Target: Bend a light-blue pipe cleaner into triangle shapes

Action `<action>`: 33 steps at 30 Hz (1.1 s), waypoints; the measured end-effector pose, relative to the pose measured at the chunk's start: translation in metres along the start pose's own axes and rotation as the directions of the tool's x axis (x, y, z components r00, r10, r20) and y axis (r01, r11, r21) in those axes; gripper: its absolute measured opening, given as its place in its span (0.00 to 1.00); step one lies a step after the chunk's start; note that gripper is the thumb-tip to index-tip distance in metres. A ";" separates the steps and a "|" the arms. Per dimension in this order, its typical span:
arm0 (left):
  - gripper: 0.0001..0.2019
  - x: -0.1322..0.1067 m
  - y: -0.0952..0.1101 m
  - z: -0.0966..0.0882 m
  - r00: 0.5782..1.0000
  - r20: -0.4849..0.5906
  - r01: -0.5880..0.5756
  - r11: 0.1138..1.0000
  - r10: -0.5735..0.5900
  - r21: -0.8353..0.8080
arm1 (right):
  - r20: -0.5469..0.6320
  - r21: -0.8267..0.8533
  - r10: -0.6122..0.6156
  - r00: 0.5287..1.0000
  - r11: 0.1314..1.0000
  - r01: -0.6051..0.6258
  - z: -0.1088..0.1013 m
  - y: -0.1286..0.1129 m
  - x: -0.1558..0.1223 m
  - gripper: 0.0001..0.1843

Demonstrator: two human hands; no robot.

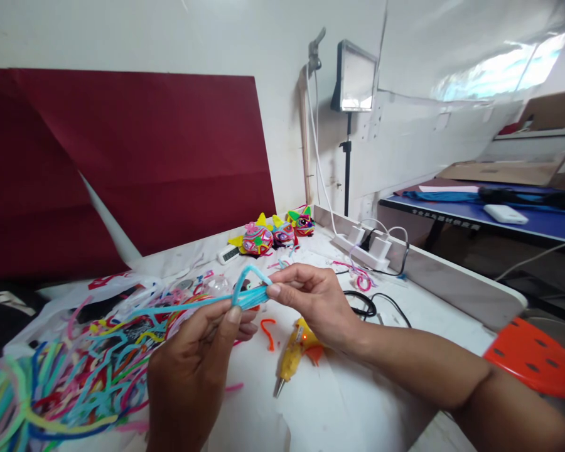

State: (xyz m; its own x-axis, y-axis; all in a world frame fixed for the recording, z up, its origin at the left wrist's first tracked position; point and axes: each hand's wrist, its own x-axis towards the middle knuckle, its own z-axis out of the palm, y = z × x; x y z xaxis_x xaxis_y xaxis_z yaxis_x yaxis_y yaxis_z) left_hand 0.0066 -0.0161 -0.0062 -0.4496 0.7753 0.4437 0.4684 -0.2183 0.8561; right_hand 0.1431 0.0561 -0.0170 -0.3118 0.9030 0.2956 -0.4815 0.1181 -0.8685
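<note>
Apparently a folding step: the near left hand pinches light-blue fuzzy craft stems above the white table; the farther right hand, fingertips closed too, grips their right end, count unclear. Bending further calls for steady pinches.

Two bare hands, one left hand and one right hand, are gripping one bundle of light-blue fuzzy pipe cleaners, whose strands are lying too close to count. Below the grip, one yellow glue gun and one short, hooked orange pipe cleaner are lying. Beyond it, three rounded, multicoloured ornaments are sitting beside one small white digital display box. Right of the grip, one white power strip is holding two white, blocky plugs and one black plug.
</note>
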 end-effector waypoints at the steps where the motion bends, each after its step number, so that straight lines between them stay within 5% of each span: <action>1: 0.10 0.000 0.000 0.000 1.000 0.000 0.003 1.000 -0.003 -0.002 | 0.004 0.002 -0.002 1.000 1.000 0.002 0.000 0.001 0.000 0.11; 18: 0.11 0.003 -0.007 0.003 0.999 -0.050 0.009 0.999 -0.010 -0.032 | -0.025 -0.013 -0.015 1.000 1.000 0.015 0.000 0.006 0.003 0.11; 33: 0.08 0.013 -0.018 0.012 0.959 0.097 0.278 0.825 -0.266 -0.492 | -0.049 0.027 0.013 0.999 1.000 -0.012 0.004 0.009 0.002 0.11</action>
State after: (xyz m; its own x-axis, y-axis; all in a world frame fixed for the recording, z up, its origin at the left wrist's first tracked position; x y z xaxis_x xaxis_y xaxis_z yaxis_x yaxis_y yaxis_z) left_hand 0.0016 0.0054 -0.0186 -0.4822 0.8589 0.1724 -0.1127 -0.2559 0.9601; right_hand 0.1351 0.0574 -0.0228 -0.2777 0.9236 0.2644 -0.5000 0.0961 -0.8607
